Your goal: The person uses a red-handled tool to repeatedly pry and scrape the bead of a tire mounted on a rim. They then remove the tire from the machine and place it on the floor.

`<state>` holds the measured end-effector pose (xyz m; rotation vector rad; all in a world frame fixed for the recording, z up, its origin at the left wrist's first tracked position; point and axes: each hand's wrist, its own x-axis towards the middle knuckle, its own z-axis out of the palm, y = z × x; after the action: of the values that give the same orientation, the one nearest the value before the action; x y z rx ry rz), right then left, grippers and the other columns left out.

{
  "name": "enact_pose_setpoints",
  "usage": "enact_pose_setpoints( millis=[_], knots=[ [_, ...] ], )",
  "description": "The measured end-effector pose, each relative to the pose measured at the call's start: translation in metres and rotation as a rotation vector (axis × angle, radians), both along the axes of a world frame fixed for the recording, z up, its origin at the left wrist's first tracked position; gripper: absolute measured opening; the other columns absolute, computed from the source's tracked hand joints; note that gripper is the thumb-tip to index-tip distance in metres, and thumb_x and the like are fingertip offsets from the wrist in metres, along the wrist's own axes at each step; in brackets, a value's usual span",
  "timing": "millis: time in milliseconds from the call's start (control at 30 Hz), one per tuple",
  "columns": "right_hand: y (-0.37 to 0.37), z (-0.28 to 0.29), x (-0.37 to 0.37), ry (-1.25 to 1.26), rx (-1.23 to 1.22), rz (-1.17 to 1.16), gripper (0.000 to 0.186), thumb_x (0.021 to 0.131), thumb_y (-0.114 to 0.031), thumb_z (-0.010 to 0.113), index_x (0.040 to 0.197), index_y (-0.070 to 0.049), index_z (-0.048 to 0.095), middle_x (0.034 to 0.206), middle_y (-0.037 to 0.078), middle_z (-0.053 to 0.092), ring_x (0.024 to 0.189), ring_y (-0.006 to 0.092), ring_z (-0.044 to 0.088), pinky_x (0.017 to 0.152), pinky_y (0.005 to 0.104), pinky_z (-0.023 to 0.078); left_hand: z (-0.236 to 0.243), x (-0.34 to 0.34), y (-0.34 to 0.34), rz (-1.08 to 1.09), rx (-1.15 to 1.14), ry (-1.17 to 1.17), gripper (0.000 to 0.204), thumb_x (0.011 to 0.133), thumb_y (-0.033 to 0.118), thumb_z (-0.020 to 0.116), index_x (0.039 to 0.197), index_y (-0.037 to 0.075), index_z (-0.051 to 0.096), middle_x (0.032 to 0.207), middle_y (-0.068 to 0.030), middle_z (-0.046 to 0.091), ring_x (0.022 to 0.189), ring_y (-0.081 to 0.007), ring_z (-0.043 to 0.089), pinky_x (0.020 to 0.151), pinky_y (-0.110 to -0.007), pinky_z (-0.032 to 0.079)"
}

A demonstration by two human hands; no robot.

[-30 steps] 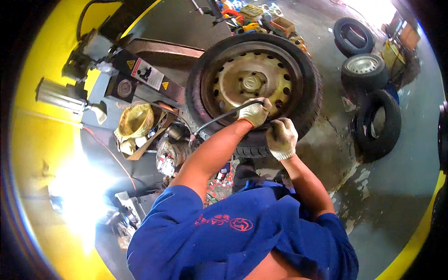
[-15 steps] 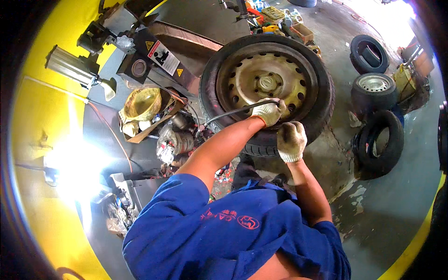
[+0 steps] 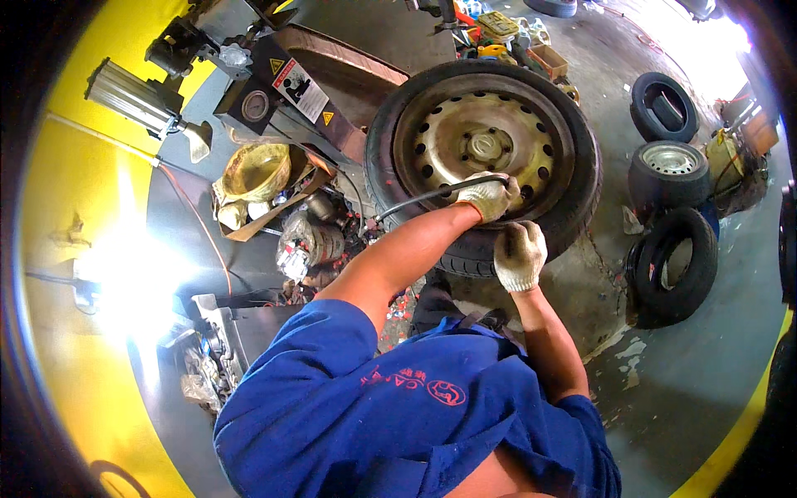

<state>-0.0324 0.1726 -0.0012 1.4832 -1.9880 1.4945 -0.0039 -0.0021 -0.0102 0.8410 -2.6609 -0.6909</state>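
Note:
A wheel with a black tyre (image 3: 383, 124) and a worn, pale steel rim (image 3: 444, 149) lies face up in front of me. My left hand (image 3: 491, 197), in a white knitted glove, is closed round the end of a black air hose (image 3: 415, 203) at the near part of the rim. The hose runs over the glove and leads off to the left across the tyre. At the tyre's near sidewall, my right hand (image 3: 521, 255) is gloved too, with its fingers curled together. Whatever those fingers hold, if anything, is hidden.
A machine with a pressure gauge (image 3: 255, 105) stands at the left. Below it are a dirty yellow bowl (image 3: 257, 173) and plastic-wrapped clutter (image 3: 307, 245). Loose tyres (image 3: 677, 270) and another wheel (image 3: 668, 170) rest at the right. A cardboard box (image 3: 548, 61) sits beyond.
The whole view has shifted slightly. Both hands keep almost the same places at the wheel, the left still gripping the hose.

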Motion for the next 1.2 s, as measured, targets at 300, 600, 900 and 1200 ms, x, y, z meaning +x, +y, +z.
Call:
enact_pose_setpoints(
  millis=[300, 600, 900, 1200],
  knots=[
    [-0.002, -0.001, 0.004, 0.038, 0.033, -0.021, 0.020, 0.074, -0.003, 0.071, 0.092, -0.008, 0.064, 0.088, 0.013, 0.064, 0.080, 0.0355, 0.063, 0.072, 0.0450, 0.052, -0.004, 0.007, -0.001, 0.008, -0.022, -0.003, 0.047, 0.100, 0.038, 0.041, 0.087, 0.004, 0.070, 0.092, -0.0246, 0.071, 0.090, -0.0485, 0.067, 0.083, -0.056, 0.053],
    [0.001, -0.010, 0.001, 0.024, 0.054, -0.054, 0.021, 0.071, -0.014, 0.074, 0.090, -0.008, 0.067, 0.089, 0.013, 0.065, 0.083, 0.0353, 0.065, 0.073, 0.0478, 0.054, -0.026, 0.014, -0.014, -0.211, -0.086, -0.038, 0.042, 0.098, 0.037, 0.041, 0.091, 0.008, 0.071, 0.098, -0.0216, 0.072, 0.097, -0.0434, 0.069, 0.086, -0.051, 0.055],
    [0.011, -0.009, -0.005, -0.031, 0.075, -0.092, 0.027, 0.065, -0.025, 0.077, 0.083, -0.009, 0.063, 0.084, 0.010, 0.062, 0.080, 0.0310, 0.064, 0.069, 0.0448, 0.053, -0.058, 0.019, -0.039, -0.285, -0.202, 0.003, 0.021, 0.091, 0.022, 0.061, 0.087, 0.006, 0.046, 0.081, -0.0206, 0.063, 0.077, -0.0452, 0.060, 0.070, -0.056, 0.046],
    [0.021, -0.020, -0.009, -0.062, -0.110, -0.172, 0.023, 0.069, -0.028, 0.074, 0.077, -0.010, 0.063, 0.081, 0.007, 0.060, 0.078, 0.0271, 0.064, 0.066, 0.0415, 0.054, -0.041, 0.024, -0.055, -0.032, -0.054, -0.188, 0.054, 0.104, 0.054, 0.040, 0.089, 0.005, 0.061, 0.082, -0.0144, 0.069, 0.078, -0.0299, 0.066, 0.074, -0.045, 0.051]
  ],
)
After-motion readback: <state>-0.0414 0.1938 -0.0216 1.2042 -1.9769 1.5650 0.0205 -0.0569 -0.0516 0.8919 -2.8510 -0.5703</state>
